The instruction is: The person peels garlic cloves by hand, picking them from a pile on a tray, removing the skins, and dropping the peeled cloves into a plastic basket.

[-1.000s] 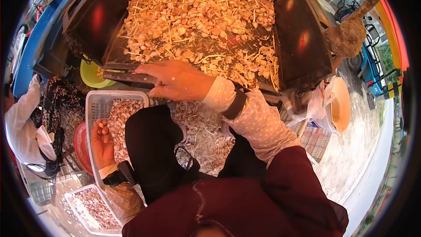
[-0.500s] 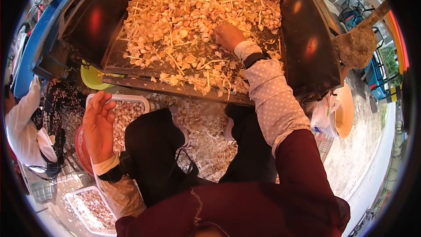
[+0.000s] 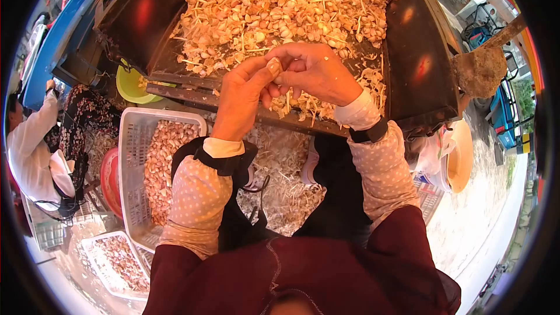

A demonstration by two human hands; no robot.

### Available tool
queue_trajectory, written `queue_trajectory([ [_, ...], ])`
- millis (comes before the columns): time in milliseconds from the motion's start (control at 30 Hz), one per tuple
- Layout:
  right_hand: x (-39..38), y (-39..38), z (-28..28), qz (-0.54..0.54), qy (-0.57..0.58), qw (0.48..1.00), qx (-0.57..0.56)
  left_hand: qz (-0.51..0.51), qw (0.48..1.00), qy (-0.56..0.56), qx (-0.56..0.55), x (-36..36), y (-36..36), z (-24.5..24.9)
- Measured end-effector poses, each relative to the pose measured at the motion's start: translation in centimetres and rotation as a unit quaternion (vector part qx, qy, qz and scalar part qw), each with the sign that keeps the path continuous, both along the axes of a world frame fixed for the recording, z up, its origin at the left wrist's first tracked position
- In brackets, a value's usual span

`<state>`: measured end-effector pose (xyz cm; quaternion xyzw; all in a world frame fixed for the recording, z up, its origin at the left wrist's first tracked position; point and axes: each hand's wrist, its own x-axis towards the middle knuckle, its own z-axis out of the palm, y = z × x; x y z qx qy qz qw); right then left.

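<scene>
My left hand (image 3: 242, 90) and my right hand (image 3: 312, 70) meet in front of the near edge of the dark tray (image 3: 198, 96). Their fingertips pinch together around a small pale garlic clove (image 3: 273, 65), partly hidden by the fingers. Both hands hold it between thumb and forefinger. Beyond them a thick layer of garlic cloves, loose skins and stalks (image 3: 286, 9) covers the tray.
A white basket (image 3: 133, 163) of cloves stands at my left, beside a red basin (image 3: 109, 181). Farther off are a green bowl (image 3: 134, 86), a smaller white crate (image 3: 90, 256) and a seated person (image 3: 32, 140). An orange basin (image 3: 461, 154) is at right.
My right hand has come back from the garlic pile towards me. My left hand has risen and moved right to meet it, and its fingers have closed.
</scene>
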<state>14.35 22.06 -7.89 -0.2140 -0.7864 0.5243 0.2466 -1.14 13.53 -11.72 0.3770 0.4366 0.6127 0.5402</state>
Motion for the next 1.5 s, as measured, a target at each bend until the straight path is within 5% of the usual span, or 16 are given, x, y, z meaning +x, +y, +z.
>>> queue_trajectory([
  [67,0.5,0.0,0.1,0.026,0.058,0.989,-0.136,-0.004,0.999,-0.042,0.014,0.0,-0.2,-0.2],
  [300,-0.1,-0.3,-1.0,-0.028,0.041,0.987,-0.152,-0.025,0.988,-0.154,0.016,-0.2,0.0,-1.7],
  [367,-0.3,-0.7,-1.1,-0.066,0.021,0.997,-0.016,-0.025,0.986,-0.161,0.023,-0.4,0.2,-2.3],
  [500,-0.2,-1.1,0.1,-0.06,0.029,0.998,0.018,-0.02,0.982,-0.185,0.041,-0.1,0.1,-1.5],
  [800,0.4,-0.6,-0.1,0.0,-0.007,0.998,-0.058,-0.081,0.988,-0.133,-0.008,-0.9,-0.1,-1.7],
  [1033,0.7,0.2,-1.1,0.007,0.073,0.966,-0.248,-0.075,0.984,-0.163,-0.002,-0.6,-0.5,-0.3],
  [1300,0.3,-0.4,-1.3,0.08,0.237,0.886,-0.391,0.046,0.992,0.097,0.065,0.8,-2.5,2.6],
  [1500,0.2,-2.6,1.2,0.172,0.298,0.829,-0.44,0.134,0.965,0.176,0.141,2.0,-5.4,5.2],
])
